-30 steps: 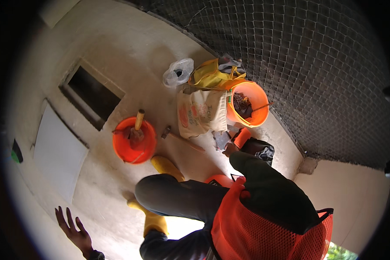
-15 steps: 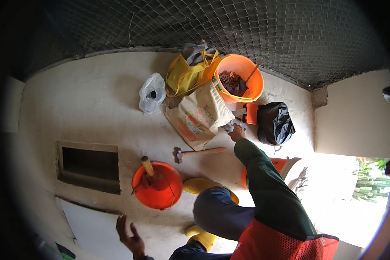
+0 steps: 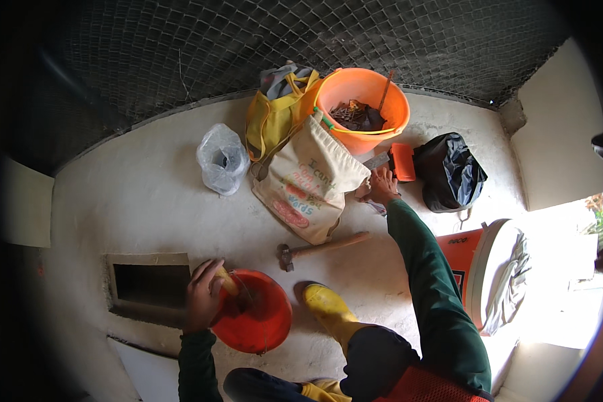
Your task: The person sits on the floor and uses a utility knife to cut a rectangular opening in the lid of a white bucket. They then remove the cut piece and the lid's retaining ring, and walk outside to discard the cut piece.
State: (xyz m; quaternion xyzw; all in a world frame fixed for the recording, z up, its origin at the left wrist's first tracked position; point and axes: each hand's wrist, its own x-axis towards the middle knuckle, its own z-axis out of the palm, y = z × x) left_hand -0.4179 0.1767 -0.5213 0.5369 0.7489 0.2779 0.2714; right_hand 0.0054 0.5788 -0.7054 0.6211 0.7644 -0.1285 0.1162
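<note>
My left hand (image 3: 204, 295) is at the rim of a red bucket (image 3: 275, 315), its fingers extended beside a wooden tool handle (image 3: 229, 284) that sticks up from it. Whether the fingers touch the handle is hard to see. My right hand (image 3: 384, 187) reaches down, fingers spread, by the mouth of a cream cloth bag (image 3: 308, 177). Just past its fingertips lies a flat grey metal piece (image 3: 377, 161) beside an orange-red object (image 3: 403, 162). A crumpled whitish thing (image 3: 375, 204) shows partly under that hand. Between the two hands, a hammer (image 3: 328, 248) lies on the floor.
An orange bucket (image 3: 365, 139) of debris and a yellow bag (image 3: 268, 124) stand by the mesh wall (image 3: 281, 40). Around them are a clear plastic bag (image 3: 222, 167) and a black bag (image 3: 451, 174). A large orange-white bucket (image 3: 476, 268) lies right; a rectangular floor opening (image 3: 151, 285) is left.
My left hand has moved up to the handle in the red bucket. My right hand has shifted from the whitish thing toward the grey metal piece. The view has shifted too.
</note>
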